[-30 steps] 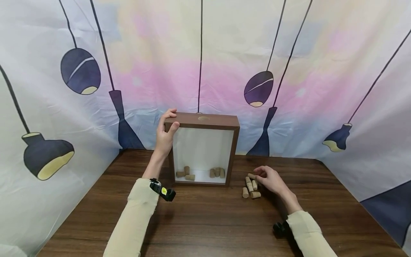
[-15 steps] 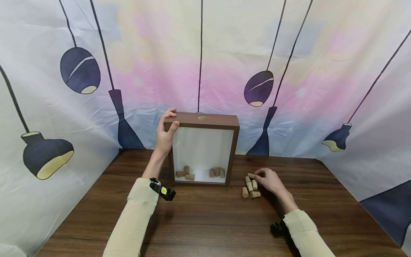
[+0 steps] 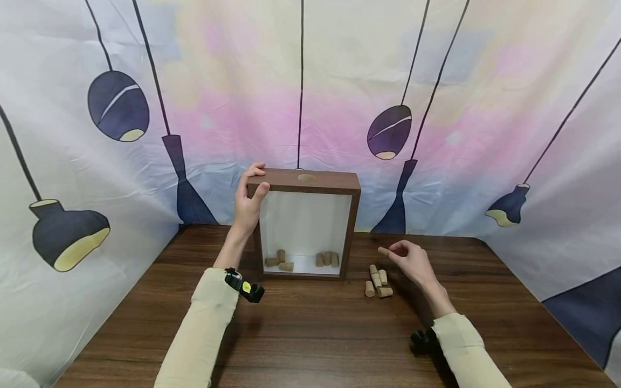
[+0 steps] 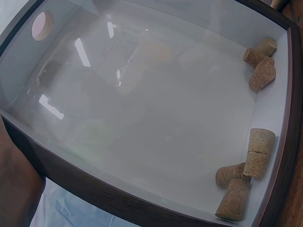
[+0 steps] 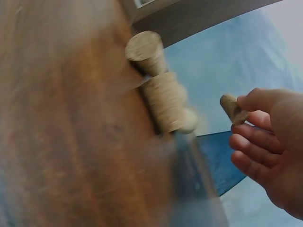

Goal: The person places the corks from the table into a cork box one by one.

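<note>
A brown box frame [image 3: 354, 231] with a clear front and a round hole [image 3: 306, 177] in its top stands upright on the table. My left hand [image 3: 249, 207] grips its upper left corner, thumb on the front, fingers over the top. Several corks [image 4: 260, 146] lie inside at the bottom, in two groups. To the right of the box, my right hand [image 3: 413, 266] pinches a cork [image 5: 232, 108] between thumb and fingers, raised off the table. Below that hand lies a small pile of loose corks [image 3: 375, 277], blurred in the right wrist view.
The dark wooden table [image 3: 310, 328] reaches back to a hanging cloth [image 3: 242, 108] printed with lamps. A black wrist camera [image 3: 245, 285] sits on the left sleeve, another camera [image 3: 423, 342] by the right sleeve.
My right hand has taken a cork from the back of the loose pile and lifted it up, clear of the others. My left hand keeps its grip on the box.
</note>
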A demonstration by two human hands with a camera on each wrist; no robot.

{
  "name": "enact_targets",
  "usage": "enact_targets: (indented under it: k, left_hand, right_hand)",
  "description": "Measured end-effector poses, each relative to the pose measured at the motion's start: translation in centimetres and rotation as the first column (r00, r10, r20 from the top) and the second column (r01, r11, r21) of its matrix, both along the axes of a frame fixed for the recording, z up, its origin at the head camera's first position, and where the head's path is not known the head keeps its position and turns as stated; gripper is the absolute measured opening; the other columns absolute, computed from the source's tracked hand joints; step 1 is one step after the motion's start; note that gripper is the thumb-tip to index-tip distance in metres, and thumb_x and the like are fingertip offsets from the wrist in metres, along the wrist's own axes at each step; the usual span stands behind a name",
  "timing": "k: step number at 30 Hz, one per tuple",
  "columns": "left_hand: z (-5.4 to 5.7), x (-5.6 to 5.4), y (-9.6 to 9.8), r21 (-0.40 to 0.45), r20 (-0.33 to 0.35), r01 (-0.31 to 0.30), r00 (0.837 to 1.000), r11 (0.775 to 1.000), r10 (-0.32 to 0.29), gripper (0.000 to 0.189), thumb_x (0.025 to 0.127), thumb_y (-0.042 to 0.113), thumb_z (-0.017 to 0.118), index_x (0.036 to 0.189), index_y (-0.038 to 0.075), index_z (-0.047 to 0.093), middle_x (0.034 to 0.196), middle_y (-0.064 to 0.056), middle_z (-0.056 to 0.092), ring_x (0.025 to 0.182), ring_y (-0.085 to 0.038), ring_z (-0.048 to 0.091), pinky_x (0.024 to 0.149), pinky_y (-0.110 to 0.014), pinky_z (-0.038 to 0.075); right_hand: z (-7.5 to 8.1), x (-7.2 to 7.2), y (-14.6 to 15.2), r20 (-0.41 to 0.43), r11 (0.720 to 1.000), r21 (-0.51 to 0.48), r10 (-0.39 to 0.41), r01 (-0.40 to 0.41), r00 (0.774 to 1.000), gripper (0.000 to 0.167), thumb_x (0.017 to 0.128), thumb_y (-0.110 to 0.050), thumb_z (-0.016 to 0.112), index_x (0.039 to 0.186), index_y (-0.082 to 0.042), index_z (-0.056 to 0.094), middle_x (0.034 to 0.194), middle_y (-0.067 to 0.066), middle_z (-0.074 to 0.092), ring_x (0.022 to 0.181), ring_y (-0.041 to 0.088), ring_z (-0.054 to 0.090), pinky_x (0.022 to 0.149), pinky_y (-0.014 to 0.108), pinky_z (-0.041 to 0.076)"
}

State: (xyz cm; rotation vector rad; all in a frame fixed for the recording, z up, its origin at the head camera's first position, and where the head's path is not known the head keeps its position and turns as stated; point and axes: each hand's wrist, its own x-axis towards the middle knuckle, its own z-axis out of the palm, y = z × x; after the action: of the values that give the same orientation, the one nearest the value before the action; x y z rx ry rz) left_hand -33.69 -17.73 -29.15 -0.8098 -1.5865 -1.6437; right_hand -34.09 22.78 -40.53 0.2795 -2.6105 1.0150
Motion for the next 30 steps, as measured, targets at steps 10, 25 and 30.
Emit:
enact_targets:
  k: [10,25,30]
  left_hand:
    - [-0.1,0.0,-0.1,-0.002,-0.001,-0.007,1.0,1.0,0.007,0.07,0.094,0.048,0.064,0.122,-0.014,0.045,0.149,-0.03,0.038,0.146,-0.029,0.029,0.119,-0.053,0.014]
    - [0.0,0.1,-0.1,-0.011,0.005,-0.01,1.0,1.0,0.01,0.064,0.096,0.043,0.064,0.122,-0.013,0.046,0.15,-0.028,0.039,0.147,-0.03,0.028,0.119,-0.052,0.014]
    - [0.0,0.0,0.0,-0.007,0.004,-0.006,1.0,1.0,0.006,0.066,0.096,0.045,0.064,0.121,-0.014,0.045,0.149,-0.032,0.036,0.147,-0.031,0.028,0.119,-0.053,0.014]
  right_hand:
    - [2.3,0.7,-0.6,-0.077,0.999,-0.049,0.001,-0.004,0.997,0.02,0.091,-0.029,0.073,0.096,-0.01,0.07,0.088,0.007,0.071,0.077,0.016,0.063,0.069,0.029,0.049]
    - [5.8,2.7,-2.2,-0.28,0.995,-0.085,0.029,-0.054,0.96,0.009,0.087,-0.016,0.075,0.092,-0.011,0.069,0.082,0.004,0.07,0.072,0.008,0.061,0.067,0.018,0.048]
    - [7.4,2.9,-2.9,-0.337,0.991,-0.095,0.057,-0.095,0.94,0.009,0.089,-0.016,0.074,0.094,-0.011,0.069,0.082,0.004,0.068,0.071,0.007,0.059,0.065,0.017,0.046]
